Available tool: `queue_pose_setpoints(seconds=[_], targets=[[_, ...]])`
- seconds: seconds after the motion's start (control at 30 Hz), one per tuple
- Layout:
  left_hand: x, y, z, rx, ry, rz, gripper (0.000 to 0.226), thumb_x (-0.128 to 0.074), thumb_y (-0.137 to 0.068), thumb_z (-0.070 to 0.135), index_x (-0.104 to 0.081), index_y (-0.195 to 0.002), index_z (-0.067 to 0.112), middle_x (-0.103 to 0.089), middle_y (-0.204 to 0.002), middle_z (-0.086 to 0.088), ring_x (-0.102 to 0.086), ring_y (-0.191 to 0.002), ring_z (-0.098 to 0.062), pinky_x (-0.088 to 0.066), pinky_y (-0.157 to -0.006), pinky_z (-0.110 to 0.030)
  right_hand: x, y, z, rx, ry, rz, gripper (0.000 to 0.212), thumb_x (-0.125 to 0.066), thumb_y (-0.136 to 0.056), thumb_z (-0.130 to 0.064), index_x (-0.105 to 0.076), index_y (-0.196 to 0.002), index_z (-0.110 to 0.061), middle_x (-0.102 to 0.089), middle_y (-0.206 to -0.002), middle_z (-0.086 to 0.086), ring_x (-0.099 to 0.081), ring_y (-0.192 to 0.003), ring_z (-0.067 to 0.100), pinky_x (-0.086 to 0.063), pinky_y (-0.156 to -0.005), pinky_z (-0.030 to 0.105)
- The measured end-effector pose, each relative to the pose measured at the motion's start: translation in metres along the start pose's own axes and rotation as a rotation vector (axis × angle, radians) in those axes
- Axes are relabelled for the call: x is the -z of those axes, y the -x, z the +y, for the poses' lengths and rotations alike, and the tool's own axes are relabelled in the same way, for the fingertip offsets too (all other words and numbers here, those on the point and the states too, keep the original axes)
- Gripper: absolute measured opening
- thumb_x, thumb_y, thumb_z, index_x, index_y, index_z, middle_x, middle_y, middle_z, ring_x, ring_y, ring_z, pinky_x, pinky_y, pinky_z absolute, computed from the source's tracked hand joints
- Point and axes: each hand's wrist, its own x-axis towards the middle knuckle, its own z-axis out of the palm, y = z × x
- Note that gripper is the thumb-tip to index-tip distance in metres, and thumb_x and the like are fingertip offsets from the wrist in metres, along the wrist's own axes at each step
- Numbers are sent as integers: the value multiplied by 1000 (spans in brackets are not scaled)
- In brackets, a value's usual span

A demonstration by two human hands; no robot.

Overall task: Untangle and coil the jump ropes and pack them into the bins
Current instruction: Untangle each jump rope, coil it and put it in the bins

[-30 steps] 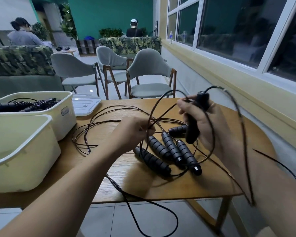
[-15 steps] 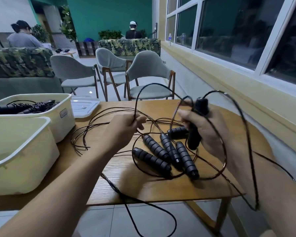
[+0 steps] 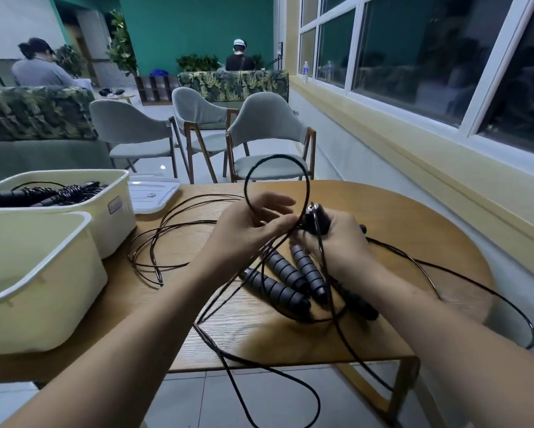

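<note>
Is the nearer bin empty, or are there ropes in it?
Empty as far as shows: the near bin's visible inside is bare. The packed ropes lie in the far bin.

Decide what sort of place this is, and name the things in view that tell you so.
Probably a lounge or café-style common room: several leaf-print sofas, matching grey padded chairs beside a wooden table, and potted plants against a teal wall.
</note>
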Motion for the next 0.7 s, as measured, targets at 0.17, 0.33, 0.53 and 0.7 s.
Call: queue_pose_setpoints(seconds=[0.17,0.33,0.53,0.7], targets=[[5,11,29,200,-170,-257,28,-60,-106,9,-61,-131,21,-66,-91,5,-70,-94,-5,-42,-62,4,18,3,-13,119,-72,-28,10,-78,-94,-4,-80,-99,-13,-78,-78,-6,-72,-72,9,-59,-69,24],[5,8,7,189,0,-278,37,-53,-95,18,-71,-126,25,-79,-109,-2,-72,-114,-14,-50,-113,-48,33,7,-26,143,-261,-112,22,-68,-95,12,-79,-103,-5,-76,-81,4,-69,-72,17,-56,-68,27],[0,-3,-6,94,-13,-257,25,-57,-107,27,-73,-125,35,-71,-99,-2,-61,-90,-22,-45,-82,-39,40,12,-28,116,-405,-181,27,-63,-87,2,-69,-110,15,-74,-94,25,-68,-80,21,-57,-70,26],[-13,-7,-16,-48,-250,-152,9,-68,-92,46,-74,-88,39,-65,-77,4,-59,-73,-22,-51,-68,-46,43,18,-32,135,-344,-299,25,-59,-91,15,-74,-108,7,-79,-97,21,-75,-100,39,-63,-89,41]])
